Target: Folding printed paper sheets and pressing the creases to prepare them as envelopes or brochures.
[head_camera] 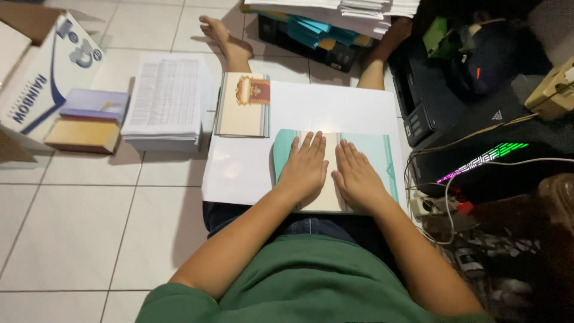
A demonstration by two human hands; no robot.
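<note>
Pressing flat teal-bordered cream card point(335, 173), both palms down

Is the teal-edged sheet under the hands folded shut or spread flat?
Partly folded: the teal-edged sheet has its left side curling upward while both hands, left hand and right hand, press its middle.

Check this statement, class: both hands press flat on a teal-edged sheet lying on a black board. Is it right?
Not quite. The head view shows the left hand and right hand flat on the teal-edged sheet, but the board under it is white, not black.
</note>
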